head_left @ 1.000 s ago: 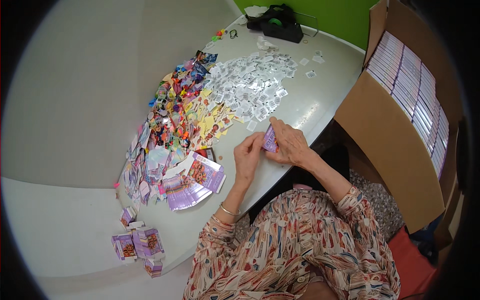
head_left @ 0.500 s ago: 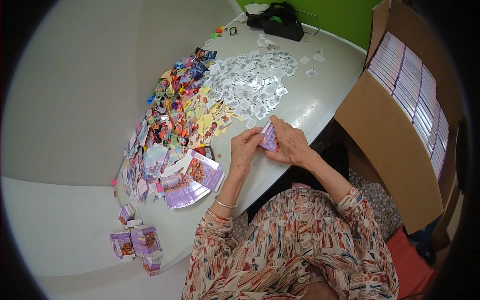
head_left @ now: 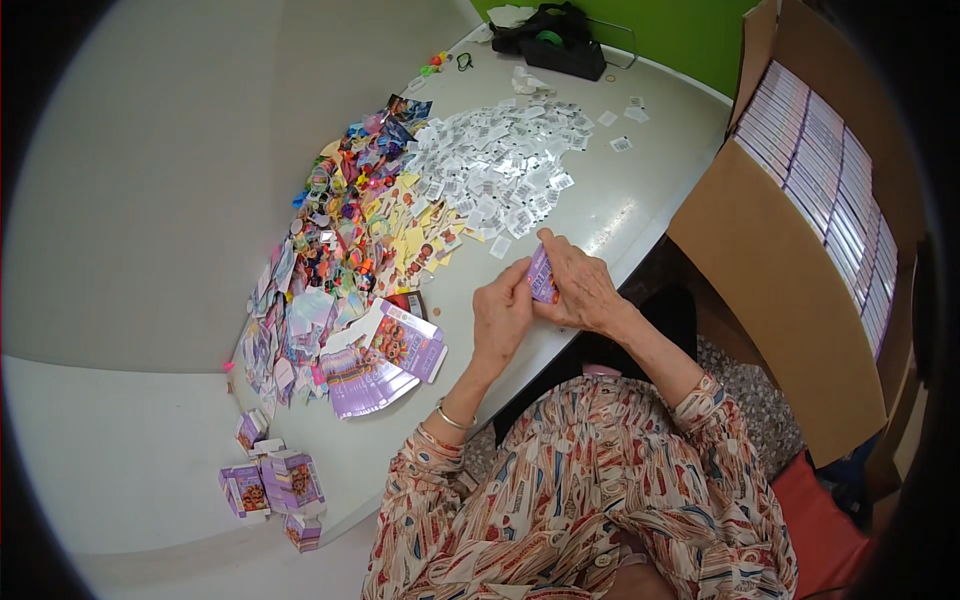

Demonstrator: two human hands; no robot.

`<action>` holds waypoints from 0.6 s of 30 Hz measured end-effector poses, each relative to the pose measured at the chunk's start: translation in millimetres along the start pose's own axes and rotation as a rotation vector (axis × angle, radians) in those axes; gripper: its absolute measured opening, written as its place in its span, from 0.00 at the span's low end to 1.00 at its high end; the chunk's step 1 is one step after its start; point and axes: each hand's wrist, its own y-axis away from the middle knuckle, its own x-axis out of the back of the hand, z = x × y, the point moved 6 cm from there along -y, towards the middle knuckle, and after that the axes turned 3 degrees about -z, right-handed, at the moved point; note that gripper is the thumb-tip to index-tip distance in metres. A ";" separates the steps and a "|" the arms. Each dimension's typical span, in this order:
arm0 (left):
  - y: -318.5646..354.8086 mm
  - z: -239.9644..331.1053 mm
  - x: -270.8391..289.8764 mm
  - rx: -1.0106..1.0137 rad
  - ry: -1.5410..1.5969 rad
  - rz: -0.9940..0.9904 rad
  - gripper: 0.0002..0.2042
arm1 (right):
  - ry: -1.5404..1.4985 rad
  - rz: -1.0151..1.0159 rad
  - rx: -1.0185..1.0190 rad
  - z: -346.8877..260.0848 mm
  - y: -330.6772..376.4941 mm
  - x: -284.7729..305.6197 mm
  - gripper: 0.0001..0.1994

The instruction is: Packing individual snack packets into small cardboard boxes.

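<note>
Between my two hands, over the near right edge of the table, is a small purple printed carton [head_left: 543,275]. My right hand [head_left: 582,287] wraps round its right side, with the fingers behind it. My left hand [head_left: 503,312] is closed, its thumb and fingertips pressed at the carton's left edge. To the left of my left wrist lies a fanned stack of flat purple cartons [head_left: 375,392], with one flat purple carton [head_left: 408,342] on top. Just beyond my hands are yellow printed cards [head_left: 412,240] and a heap of small clear-and-white packets [head_left: 500,165].
Colourful small trinkets [head_left: 345,215] and pastel paper pieces [head_left: 275,345] are piled along the table's left. Several made-up purple boxes [head_left: 290,482] stand at lower left. A tape dispenser [head_left: 565,58] sits at the back. On the right, a big cardboard box [head_left: 790,290] holds rows of packed cartons [head_left: 825,190].
My left hand has rolled over, its back now turned more upward, and its wrist has shifted slightly right. The carton has tilted more upright in my right hand, which stays in place.
</note>
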 end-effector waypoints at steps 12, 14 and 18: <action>19.1 11.3 -16.3 -0.167 -0.186 0.261 0.20 | 0.115 0.021 0.037 -7.0 -3.7 0.2 0.37; 13.7 -9.8 -10.9 -0.136 0.011 0.284 0.19 | 0.097 0.005 0.033 -10.2 -5.8 -2.9 0.38; 11.5 -35.7 -2.1 0.022 0.428 0.149 0.15 | 0.040 0.040 0.018 -9.2 -2.2 4.9 0.38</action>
